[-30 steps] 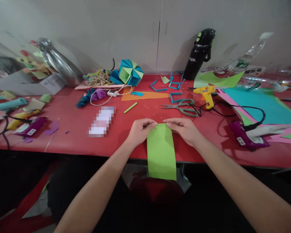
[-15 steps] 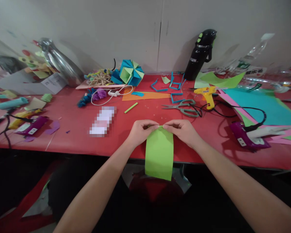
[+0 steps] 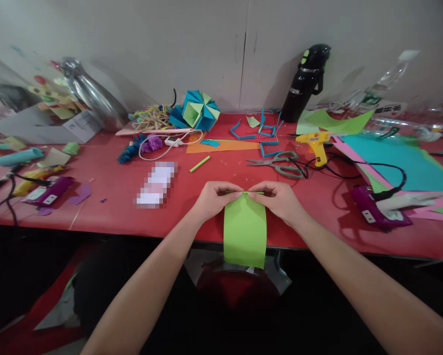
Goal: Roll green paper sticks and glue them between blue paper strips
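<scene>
Both hands are pinched on the top edge of a green paper (image 3: 244,231). The left hand (image 3: 213,198) holds the left corner and the right hand (image 3: 279,198) holds the right corner, with their fingertips close together in the middle. The top edge looks folded over into a thin strip. The paper lies on the front of the red worktop (image 3: 110,192), and its lower part hangs down past the edge.

Just behind the hands lie gray scissors (image 3: 280,164). A small green stick (image 3: 199,164) lies to their left. Next to the scissors on the right is a yellow glue gun (image 3: 313,143) with a black cord. Farther back there are blue paper strips (image 3: 260,130) and a long orange paper (image 3: 225,146). A blue and green paper ball (image 3: 198,110) sits near the wall. A black bottle (image 3: 305,81) stands at the back. Big sheets of blue paper (image 3: 395,160) lie on the right side. A purple glue gun (image 3: 375,209) lies near the right arm.
</scene>
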A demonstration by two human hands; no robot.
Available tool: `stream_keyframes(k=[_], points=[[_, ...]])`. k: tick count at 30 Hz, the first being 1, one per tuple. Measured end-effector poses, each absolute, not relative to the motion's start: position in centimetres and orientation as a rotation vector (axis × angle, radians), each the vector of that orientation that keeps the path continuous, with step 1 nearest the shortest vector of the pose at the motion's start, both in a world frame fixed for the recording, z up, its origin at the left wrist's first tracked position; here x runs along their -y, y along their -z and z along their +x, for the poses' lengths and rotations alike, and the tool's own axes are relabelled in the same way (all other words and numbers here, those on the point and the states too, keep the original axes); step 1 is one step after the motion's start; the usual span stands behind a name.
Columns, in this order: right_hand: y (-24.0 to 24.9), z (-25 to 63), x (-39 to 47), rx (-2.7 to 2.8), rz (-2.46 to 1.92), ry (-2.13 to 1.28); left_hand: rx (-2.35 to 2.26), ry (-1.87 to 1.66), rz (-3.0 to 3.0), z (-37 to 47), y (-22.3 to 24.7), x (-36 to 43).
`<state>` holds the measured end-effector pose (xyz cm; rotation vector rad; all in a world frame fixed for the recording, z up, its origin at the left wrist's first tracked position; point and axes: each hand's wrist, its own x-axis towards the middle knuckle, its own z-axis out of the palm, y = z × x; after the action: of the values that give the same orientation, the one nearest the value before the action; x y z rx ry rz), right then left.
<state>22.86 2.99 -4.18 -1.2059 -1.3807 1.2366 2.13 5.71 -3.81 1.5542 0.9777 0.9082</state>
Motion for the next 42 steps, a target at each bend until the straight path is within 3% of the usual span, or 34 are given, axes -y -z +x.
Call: stream_keyframes(k=[42], points=[[4.9,23.0,-3.1,1.301,-1.184,-1.168,-0.962,-1.021,1.130,2.1,3.5,-5.9]])
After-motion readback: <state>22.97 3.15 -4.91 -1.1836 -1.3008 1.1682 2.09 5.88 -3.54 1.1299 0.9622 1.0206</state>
